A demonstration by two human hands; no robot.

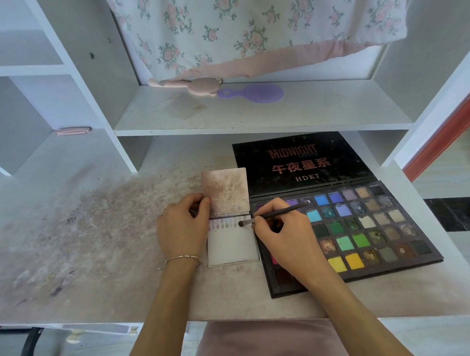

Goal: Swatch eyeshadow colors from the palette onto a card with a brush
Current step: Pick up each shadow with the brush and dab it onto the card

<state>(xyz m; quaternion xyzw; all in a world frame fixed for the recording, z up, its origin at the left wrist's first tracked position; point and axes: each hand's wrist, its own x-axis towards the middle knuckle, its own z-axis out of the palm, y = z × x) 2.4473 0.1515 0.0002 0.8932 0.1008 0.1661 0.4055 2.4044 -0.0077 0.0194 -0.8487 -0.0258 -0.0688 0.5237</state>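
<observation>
White shelving rises behind a desk (pixel 96 237) smudged with pinkish powder. On the shelf above lie a pink comb (pixel 186 85) and a purple hand mirror (pixel 254 93), under a hanging floral cloth (pixel 248 23). My eyeshadow palette (pixel 365 226) lies open on the right of the desk, its black lid flat behind the rows of colour pans. Just left of it, touching or nearly so, sits the card (pixel 232 245), with a row of small swatches across its upper part. My left hand (pixel 182 228) pinches the card's left edge where a stained flap folds back. My right hand (pixel 282 229) grips the brush (pixel 273 215) like a pen; its dark tip seems to touch the card at the row's right end.
</observation>
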